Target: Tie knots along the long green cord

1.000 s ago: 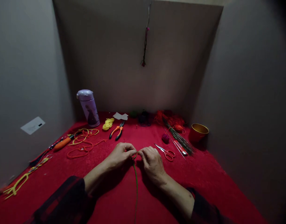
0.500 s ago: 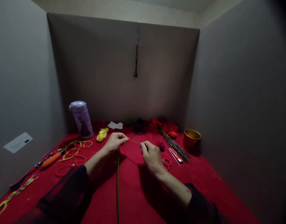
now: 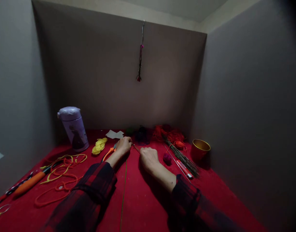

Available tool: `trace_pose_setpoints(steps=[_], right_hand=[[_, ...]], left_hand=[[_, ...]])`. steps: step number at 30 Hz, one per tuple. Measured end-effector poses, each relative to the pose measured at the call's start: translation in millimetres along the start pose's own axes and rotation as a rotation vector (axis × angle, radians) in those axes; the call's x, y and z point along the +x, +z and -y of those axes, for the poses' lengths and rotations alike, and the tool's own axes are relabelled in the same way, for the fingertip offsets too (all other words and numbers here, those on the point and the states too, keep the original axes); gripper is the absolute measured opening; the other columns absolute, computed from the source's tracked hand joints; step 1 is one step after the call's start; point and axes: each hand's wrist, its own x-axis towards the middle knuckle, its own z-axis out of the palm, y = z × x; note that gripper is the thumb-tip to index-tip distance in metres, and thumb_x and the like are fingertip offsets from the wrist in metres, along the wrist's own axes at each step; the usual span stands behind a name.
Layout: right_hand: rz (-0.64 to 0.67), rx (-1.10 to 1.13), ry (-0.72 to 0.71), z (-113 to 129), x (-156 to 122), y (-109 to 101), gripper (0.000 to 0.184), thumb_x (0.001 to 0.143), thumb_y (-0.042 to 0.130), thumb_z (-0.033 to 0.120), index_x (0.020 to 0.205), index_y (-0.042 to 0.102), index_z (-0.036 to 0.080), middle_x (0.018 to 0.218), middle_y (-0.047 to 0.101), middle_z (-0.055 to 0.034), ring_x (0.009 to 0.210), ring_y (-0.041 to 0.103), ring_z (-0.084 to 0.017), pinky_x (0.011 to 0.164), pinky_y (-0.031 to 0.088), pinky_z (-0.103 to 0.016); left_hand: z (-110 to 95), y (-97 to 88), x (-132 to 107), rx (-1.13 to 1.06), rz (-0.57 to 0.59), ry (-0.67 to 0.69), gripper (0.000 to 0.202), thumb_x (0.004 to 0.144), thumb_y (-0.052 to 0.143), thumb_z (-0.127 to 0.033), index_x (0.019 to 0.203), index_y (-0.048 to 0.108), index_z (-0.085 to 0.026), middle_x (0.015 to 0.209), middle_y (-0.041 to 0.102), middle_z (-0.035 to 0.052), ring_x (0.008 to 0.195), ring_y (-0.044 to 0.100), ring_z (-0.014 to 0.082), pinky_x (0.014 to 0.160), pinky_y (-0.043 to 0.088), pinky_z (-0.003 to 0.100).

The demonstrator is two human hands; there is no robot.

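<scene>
Both my hands are stretched forward over the red table [image 3: 143, 206]. My left hand [image 3: 124, 145] is closed in a pinch on the top of a thin green wire [image 3: 124, 187] that runs back toward me along the cloth. My right hand [image 3: 149, 158] is closed as well, pinching a short orange strand that spans the gap to the left hand's fingertips. Orange-handled pliers [image 3: 108, 153] lie just left of my left hand. A small magenta ball [image 3: 166, 158] sits right of my right hand.
A lilac flask [image 3: 73, 129] stands at the back left, with yellow cord [image 3: 99, 145] beside it. Orange and yellow cords [image 3: 58, 174] and an orange-handled tool [image 3: 27, 184] lie left. A wire bundle [image 3: 184, 159], red yarn [image 3: 169, 133] and a gold-lined cup [image 3: 199, 149] are right.
My hands moved forward, away from me, and spread apart, drawing a strand out between them. The view tilted up and shifted; the scissors are now out of sight.
</scene>
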Motion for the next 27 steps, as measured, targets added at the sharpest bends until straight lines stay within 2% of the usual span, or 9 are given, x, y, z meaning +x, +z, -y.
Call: trace_pose_setpoints(steps=[4,7,10,13,19,23,27], right_hand=[[0.066,-0.010,-0.208,9,-13,-2,0.021,0.082,0.044,0.008,0.088,0.063,0.013,0.088,0.067,-0.0133,0.084,0.061,-0.023,0.068,0.041,-0.031],[0.074,0.013,-0.269,14,-5,-14,0.019,0.084,0.045,0.013,0.088,0.063,0.016,0.088,0.067,-0.0094,0.082,0.061,-0.021,0.066,0.040,-0.029],[0.021,0.042,-0.201,9,14,-28,0.024,0.090,0.038,0.024,0.092,0.061,0.018,0.089,0.067,-0.0088,0.081,0.061,-0.020,0.062,0.037,-0.028],[-0.041,0.068,-0.083,-6,27,-35,0.034,0.094,0.028,0.031,0.099,0.059,0.019,0.092,0.067,-0.0082,0.080,0.062,-0.020,0.059,0.034,-0.027],[-0.035,0.105,0.046,-29,9,-23,0.029,0.091,0.036,0.029,0.088,0.063,0.020,0.084,0.068,-0.0059,0.074,0.062,-0.018,0.056,0.029,-0.026],[-0.009,0.130,0.052,-25,-10,-20,0.026,0.089,0.041,0.030,0.083,0.064,0.020,0.080,0.069,-0.0064,0.072,0.061,-0.019,0.057,0.029,-0.027],[-0.006,0.162,0.051,-16,-22,-16,0.024,0.086,0.044,0.028,0.079,0.065,0.020,0.078,0.069,-0.0083,0.070,0.061,-0.020,0.057,0.028,-0.028]], left_hand=[[1,-6.2,-13,0.096,0.069,0.071,0.016,0.074,0.054,-0.021,0.078,0.069,-0.021,0.084,0.068,0.0109,0.087,0.061,0.0266,0.074,0.041,0.033],[-4,-14.2,-23,0.122,0.114,0.166,0.013,0.071,0.055,-0.018,0.074,0.068,-0.019,0.086,0.067,0.0107,0.092,0.059,0.0267,0.079,0.040,0.033],[-11,-17.9,-21,0.113,0.127,0.236,0.015,0.072,0.055,-0.019,0.081,0.066,-0.017,0.091,0.066,0.0107,0.094,0.057,0.0250,0.081,0.040,0.031],[-14,-15.0,-4,0.078,0.125,0.264,0.018,0.075,0.051,-0.016,0.087,0.065,-0.016,0.093,0.066,0.0097,0.092,0.058,0.0221,0.078,0.040,0.028],[-6,-0.7,28,0.017,0.187,0.225,0.014,0.075,0.053,-0.017,0.078,0.067,-0.016,0.077,0.069,0.0041,0.075,0.061,0.0155,0.066,0.042,0.022],[1,-1.4,20,0.062,0.171,0.188,0.012,0.072,0.057,-0.017,0.076,0.069,-0.018,0.082,0.070,0.0066,0.081,0.061,0.0189,0.069,0.041,0.024],[1,-12.0,-7,0.105,0.155,0.153,0.017,0.076,0.054,-0.018,0.080,0.069,-0.022,0.089,0.070,0.0058,0.087,0.061,0.0194,0.071,0.040,0.024]])
